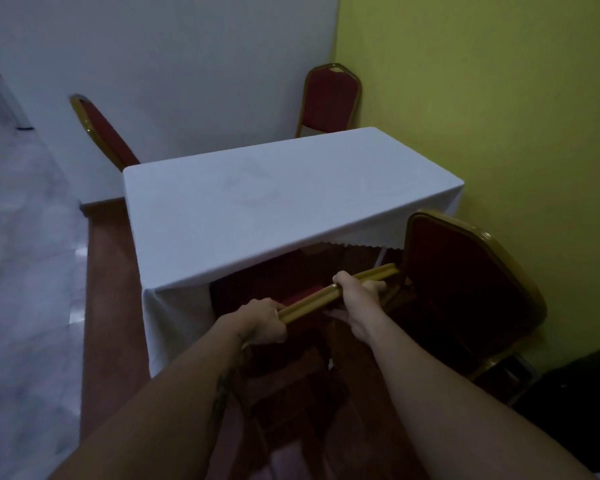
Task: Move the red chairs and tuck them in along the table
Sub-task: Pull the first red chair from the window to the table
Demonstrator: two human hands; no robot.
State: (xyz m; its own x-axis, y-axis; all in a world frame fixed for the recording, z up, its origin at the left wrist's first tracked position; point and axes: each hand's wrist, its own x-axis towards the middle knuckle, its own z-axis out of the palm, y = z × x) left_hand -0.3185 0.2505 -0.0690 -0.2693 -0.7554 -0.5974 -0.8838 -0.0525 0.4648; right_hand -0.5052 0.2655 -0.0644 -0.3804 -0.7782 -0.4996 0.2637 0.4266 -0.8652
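A table under a white cloth [257, 209] stands in the corner of the room. Both my hands grip the gold top rail [312, 301] of a red chair at the table's near side; its seat reaches under the cloth. My left hand [262, 322] holds the rail's left end and my right hand [359, 299] holds it further right. Another red chair [471, 299] stands tilted just to the right, by the table's near right corner. Two more red chairs are at the far side, one at the far left [104, 133] and one at the far right [328, 102].
A yellow-green wall [499, 116] runs close along the table's right side and a white wall [187, 64] along the back. The table sits on a brown raised floor [111, 289]; pale tiled floor [25, 271] lies to the left. A dark object [582, 382] sits at the lower right.
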